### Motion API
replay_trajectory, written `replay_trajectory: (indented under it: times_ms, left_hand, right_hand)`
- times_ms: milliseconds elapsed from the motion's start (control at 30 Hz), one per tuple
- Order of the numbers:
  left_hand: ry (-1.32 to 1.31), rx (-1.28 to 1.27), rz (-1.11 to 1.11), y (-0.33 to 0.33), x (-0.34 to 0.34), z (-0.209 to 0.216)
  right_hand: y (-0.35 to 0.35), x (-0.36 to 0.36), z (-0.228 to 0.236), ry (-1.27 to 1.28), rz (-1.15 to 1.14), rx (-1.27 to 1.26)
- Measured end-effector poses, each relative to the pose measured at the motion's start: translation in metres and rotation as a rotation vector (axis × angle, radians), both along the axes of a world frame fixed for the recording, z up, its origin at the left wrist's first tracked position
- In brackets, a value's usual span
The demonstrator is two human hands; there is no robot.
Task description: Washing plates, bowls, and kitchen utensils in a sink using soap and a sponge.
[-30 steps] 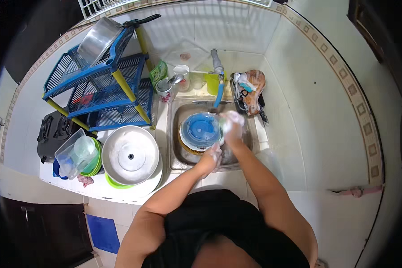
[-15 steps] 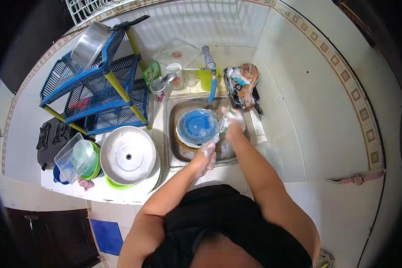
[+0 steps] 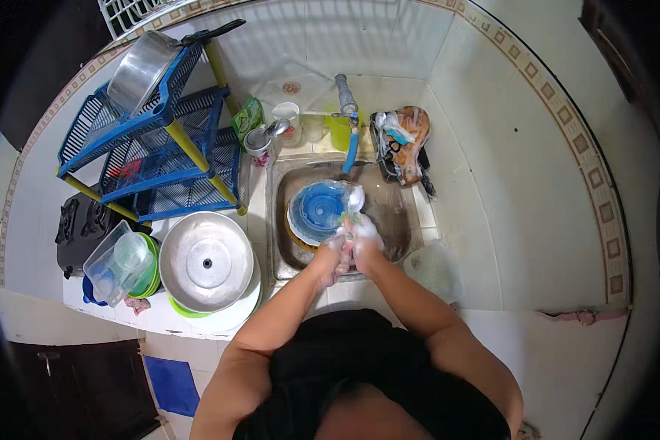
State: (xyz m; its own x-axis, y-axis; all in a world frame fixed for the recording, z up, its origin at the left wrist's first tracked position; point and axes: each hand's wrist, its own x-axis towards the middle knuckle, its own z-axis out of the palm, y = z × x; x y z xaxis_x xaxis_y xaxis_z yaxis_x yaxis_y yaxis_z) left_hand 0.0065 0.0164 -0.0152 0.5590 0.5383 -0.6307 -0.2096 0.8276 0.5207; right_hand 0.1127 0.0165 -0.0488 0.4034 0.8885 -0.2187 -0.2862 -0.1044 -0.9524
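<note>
- Spoon (image 3: 356, 198) over the sink (image 3: 397, 209), head just beyond the fingers, long axis toward the sink's far edge; right hand (image 3: 367, 233) nearer its head.
- Right fingers clench a foamy scrubber (image 3: 345, 218); whether the left hand (image 3: 331, 258) grasps the handle, I cannot tell.
- Bowl (image 3: 321, 209) in the sink's left half.

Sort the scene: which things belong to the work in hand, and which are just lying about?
Likely in use:
soapy left hand and right hand
spoon-like utensil by them
sink
blue bowl inside it

Seemingly lying about:
blue rack
saucepan on it
round metal pan
green bowls
</note>
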Motion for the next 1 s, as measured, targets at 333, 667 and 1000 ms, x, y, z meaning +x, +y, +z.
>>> replay_trajectory:
  times_ms: [333, 667, 1000]
  left_hand:
    - [0.113, 0.299, -0.313, -0.005, -0.009, -0.023]
    - [0.276, 0.31, -0.128, -0.008, -0.039, -0.042]
    - [0.269, 0.422, -0.078, -0.004, -0.047, -0.045]
  right_hand:
    - [0.051, 0.085, -0.021, -0.431, 0.06, -0.329]
    - [0.184, 0.213, 0.047, -1.051, -0.011, -0.362]
    - [0.087, 0.069, 0.04, -0.989, 0.248, 0.097]
